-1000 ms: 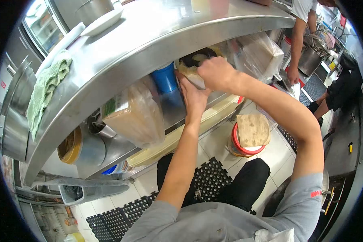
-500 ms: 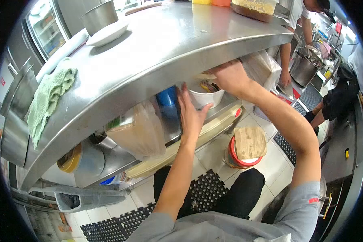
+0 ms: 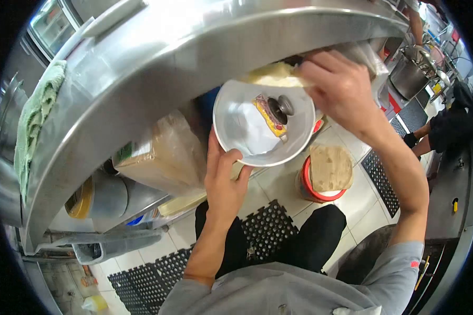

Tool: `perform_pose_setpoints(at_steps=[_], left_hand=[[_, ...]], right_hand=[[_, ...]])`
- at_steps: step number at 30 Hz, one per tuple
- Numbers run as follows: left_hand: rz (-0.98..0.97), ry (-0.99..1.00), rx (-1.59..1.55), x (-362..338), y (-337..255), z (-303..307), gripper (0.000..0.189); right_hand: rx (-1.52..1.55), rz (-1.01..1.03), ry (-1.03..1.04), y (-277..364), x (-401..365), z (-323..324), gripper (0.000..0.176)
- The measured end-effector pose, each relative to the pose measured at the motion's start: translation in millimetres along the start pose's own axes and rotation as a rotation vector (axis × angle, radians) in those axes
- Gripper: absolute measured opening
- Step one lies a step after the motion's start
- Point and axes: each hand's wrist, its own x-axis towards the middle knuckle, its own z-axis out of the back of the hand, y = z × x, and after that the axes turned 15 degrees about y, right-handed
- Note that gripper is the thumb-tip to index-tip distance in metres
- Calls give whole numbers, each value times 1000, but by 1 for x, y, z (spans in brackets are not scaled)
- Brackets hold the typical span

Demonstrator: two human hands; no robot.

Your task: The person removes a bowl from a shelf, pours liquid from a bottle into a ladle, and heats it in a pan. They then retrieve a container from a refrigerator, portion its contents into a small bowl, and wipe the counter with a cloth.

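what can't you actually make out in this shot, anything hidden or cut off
All in the head view:
- Pale yellow thing at the rim of the bowl: partly covered by the right hand and the counter edge; what it is, and whether the fingers grip it, is unclear.
- Small dark round piece in the bowl: too small to name.
- Left hand: fingers hidden behind the bowl.
- Person at right: cut off by the picture's edge.
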Motion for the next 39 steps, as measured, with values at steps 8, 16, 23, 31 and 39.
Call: perform_pose_setpoints(at_steps=[8,16,23,31,39], left_hand=[[-3,39,5,-15,6,-2,41],[126,99,196,16,-19,19,25],[96,226,177,-31,-30,27,23],[-132,156,329,-61,-15,29,21],[-153,144,308,-64,-1,30,22]], right_hand=[[-72,7,-44,-13,-12,-19,22],[-55,-55,-62,-12,-14,-35,21],[-11,-148,62,-28,-1,-92,23],[130,-108,460,-22,-16,-157,23],[605,-250,211,-13,-21,-69,21]])
